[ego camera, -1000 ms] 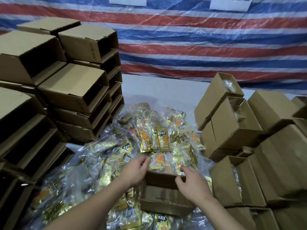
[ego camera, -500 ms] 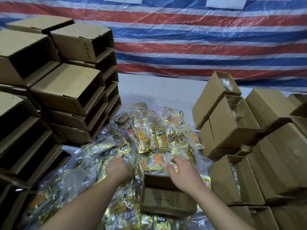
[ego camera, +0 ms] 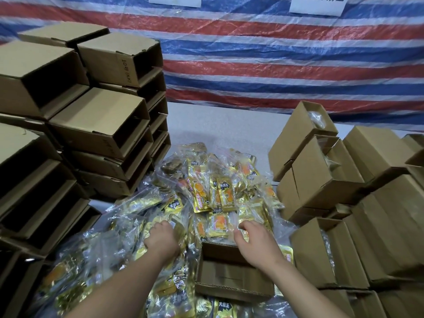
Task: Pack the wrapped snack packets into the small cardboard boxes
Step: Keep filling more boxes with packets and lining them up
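Risk: the clear bags of packets (ego camera: pixel 206 198) are slick and heaped loosely on the desk (ego camera: pixel 218 125); a grab at one bag could drag its neighbours along or let it slide off the pile.
Second risk: the open box (ego camera: pixel 231 271) sits on top of the heap at 6 o'clock, not on a flat surface, so pushing a bag in could tip or shift it.
Third risk: the empty boxes (ego camera: pixel 96 120) at 9 o'clock are stacked high and unevenly; a knock from the left elbow could probably topple them.
Left hand (ego camera: pixel 161 239): pressed down into the bags at 7 o'clock; whether its grip has closed on one cannot be told, since the fingers are buried in plastic.
Right hand (ego camera: pixel 254 243): fingers spread and loose, holding nothing, just touching a bag above the far rim of the box.
Packets relative to grip: under and ahead of both hands, toward 12 o'clock.
Filled boxes (ego camera: pixel 321 175): stacked at 3 o'clock.
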Demonstrator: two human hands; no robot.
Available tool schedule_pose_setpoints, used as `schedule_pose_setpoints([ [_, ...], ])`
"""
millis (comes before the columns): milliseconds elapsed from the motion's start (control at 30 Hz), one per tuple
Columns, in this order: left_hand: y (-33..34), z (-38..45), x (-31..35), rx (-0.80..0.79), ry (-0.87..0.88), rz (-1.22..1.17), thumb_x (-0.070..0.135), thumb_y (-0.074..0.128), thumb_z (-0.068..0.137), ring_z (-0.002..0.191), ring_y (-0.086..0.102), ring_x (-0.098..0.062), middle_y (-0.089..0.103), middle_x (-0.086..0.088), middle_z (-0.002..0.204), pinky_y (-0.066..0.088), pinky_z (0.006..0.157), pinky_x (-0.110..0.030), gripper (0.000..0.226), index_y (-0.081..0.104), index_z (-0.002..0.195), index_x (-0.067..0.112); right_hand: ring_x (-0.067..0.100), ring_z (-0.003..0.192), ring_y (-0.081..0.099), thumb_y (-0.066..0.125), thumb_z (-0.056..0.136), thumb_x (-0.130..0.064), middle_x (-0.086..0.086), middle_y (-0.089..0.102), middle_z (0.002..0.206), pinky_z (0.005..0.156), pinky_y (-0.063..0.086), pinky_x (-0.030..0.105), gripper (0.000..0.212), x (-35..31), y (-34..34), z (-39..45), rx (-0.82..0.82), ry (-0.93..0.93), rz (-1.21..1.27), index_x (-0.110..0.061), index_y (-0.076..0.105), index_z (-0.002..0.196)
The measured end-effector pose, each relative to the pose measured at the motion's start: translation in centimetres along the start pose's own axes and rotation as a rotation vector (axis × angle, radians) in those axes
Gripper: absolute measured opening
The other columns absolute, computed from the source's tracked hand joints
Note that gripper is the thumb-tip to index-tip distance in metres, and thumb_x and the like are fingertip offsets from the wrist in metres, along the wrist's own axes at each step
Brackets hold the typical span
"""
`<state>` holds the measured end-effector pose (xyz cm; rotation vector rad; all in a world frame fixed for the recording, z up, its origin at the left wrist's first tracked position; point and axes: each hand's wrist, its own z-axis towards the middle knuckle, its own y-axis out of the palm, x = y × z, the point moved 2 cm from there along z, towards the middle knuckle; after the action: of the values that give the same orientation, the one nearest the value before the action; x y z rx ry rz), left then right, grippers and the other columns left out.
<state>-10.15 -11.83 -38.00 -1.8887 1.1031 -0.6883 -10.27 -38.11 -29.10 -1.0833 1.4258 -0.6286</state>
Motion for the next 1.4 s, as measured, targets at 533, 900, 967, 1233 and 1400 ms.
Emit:
schedule_pose_setpoints([
  [533,2.5,-3.5,-1.2,0.161,0.070,0.172,0.020,0.073,0.082,0.122,0.048,-0.022,0.045,-0.009,0.141,0.050,0.095,-0.034,0.107,-0.003,0.157,0.007,0.012,0.096,0.057,0.045,0.098,-0.044,-0.005,0.061,0.103,0.086,0.049,0.032,0.033,-1.3,1.2,-0.1,-0.043,-0.009,0.035,-0.020,0.064,0.110],
  [900,-2.5,-4.8,-1.6,0.355,0.168,-0.115,0.022,0.067,0.086,0.111,0.053,-0.018,0.058,0.002,0.122,0.049,0.094,-0.036,0.060,0.037,0.137,0.020,0.001,0.078,0.059,0.051,0.098,-0.040,-0.013,0.063,0.092,0.070,0.048,0.016,0.016,-3.3,-0.5,-0.1,-0.037,0.030,0.277,-0.031,0.064,0.094],
  [967,-4.5,-5.9,-0.7,0.443,0.234,-0.194,0.018,0.068,0.085,0.112,0.052,-0.018,0.056,0.001,0.127,0.049,0.094,-0.032,0.065,0.036,0.142,0.018,-0.001,0.065,0.058,0.052,0.099,-0.039,-0.011,0.065,0.084,0.060,0.044,0.013,0.015,-4.8,-1.1,-0.1,-0.067,0.092,0.473,-0.035,0.063,0.090],
  [1233,-13.8,-13.3,6.4,0.814,0.595,-0.436,0.013,0.079,0.075,0.090,0.058,-0.030,0.061,-0.008,0.103,0.046,0.070,-0.037,0.058,0.053,0.126,0.011,0.016,0.127,0.057,0.062,0.078,-0.058,-0.005,0.063,0.133,0.106,0.044,0.035,0.064,-12.2,-2.8,0.7,-0.190,0.058,1.359,-0.033,0.049,0.135],
  [1400,-15.8,-14.2,8.5,0.461,0.762,-0.676,0.033,0.066,0.085,0.127,0.042,-0.013,0.049,0.008,0.136,0.034,0.109,-0.030,0.063,0.045,0.144,0.025,0.025,0.120,0.063,0.066,0.078,-0.056,0.011,0.066,0.129,0.095,0.053,0.039,0.070,-10.9,-5.3,1.6,0.015,0.074,1.541,-0.015,0.057,0.133],
])
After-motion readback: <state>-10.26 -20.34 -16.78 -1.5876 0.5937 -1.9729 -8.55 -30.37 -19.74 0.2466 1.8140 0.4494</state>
